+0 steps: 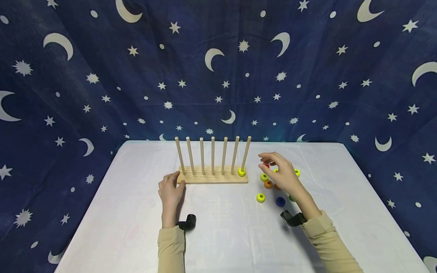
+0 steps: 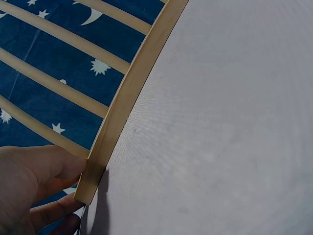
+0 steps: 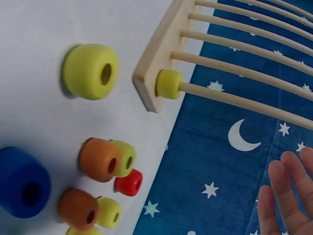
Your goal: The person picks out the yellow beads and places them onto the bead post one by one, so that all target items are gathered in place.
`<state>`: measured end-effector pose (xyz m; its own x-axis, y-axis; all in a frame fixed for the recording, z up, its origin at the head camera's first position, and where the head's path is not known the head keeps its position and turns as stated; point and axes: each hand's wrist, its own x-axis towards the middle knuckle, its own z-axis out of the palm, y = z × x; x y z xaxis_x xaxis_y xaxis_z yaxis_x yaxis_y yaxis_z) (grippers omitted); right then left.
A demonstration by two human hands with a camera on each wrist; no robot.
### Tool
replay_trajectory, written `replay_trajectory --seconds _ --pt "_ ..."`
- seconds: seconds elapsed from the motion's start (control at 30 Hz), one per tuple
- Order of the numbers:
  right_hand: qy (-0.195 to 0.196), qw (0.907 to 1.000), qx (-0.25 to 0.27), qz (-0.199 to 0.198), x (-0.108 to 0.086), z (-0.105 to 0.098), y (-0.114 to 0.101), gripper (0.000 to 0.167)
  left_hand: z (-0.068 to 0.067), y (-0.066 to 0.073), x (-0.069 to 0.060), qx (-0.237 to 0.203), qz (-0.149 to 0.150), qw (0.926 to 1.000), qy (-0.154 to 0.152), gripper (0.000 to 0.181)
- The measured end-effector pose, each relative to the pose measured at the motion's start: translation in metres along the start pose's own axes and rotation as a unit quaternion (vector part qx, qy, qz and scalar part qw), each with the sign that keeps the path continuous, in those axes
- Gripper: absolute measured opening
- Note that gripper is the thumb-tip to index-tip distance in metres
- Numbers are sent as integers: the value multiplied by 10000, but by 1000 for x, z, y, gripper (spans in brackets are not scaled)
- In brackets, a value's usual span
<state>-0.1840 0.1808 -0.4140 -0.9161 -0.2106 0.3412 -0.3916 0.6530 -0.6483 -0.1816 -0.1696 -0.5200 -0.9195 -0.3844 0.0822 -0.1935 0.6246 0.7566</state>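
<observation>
A wooden base (image 1: 211,179) with several upright pegs stands on the table; a yellow-green bead (image 1: 241,172) sits at the bottom of its rightmost peg. My left hand (image 1: 170,192) grips the base's left end between thumb and fingers, and the left wrist view shows that hand (image 2: 39,181) at the base's edge (image 2: 110,117). Over the loose beads, to the right of the base, my right hand (image 1: 283,174) is raised with nothing visible in it. In the right wrist view its fingers (image 3: 293,191) are extended, away from the beads.
Loose beads lie right of the base: a yellow-green one (image 1: 261,197) nearer the front, a blue one (image 1: 280,201), an orange one (image 1: 268,184), a red one (image 3: 129,182) and several others, partly hidden by the right hand. A dark blue cloth (image 1: 218,76) hangs behind the table.
</observation>
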Motion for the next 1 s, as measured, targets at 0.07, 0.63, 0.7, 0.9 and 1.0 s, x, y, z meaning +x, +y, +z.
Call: replay_trajectory --seconds 0.07,0.63,0.7,0.9,1.0 --pt "-27 10000 -6 4 -3 0 2 33 0 0 0 4 5 10000 5 45" --pt "-357 9991 -219 57 -27 0 15 32 1 -1 1 -15 -39 10000 -13 46" --pt "-419 9988 -191 146 -30 2 17 33 1 -1 1 -20 -42 10000 -1 45" --pt "-593 9975 -253 283 -39 6 21 34 1 0 0 -46 23 10000 76 45" --pt "-658 9973 -247 221 -43 9 25 33 1 0 0 -33 27 10000 82 45"
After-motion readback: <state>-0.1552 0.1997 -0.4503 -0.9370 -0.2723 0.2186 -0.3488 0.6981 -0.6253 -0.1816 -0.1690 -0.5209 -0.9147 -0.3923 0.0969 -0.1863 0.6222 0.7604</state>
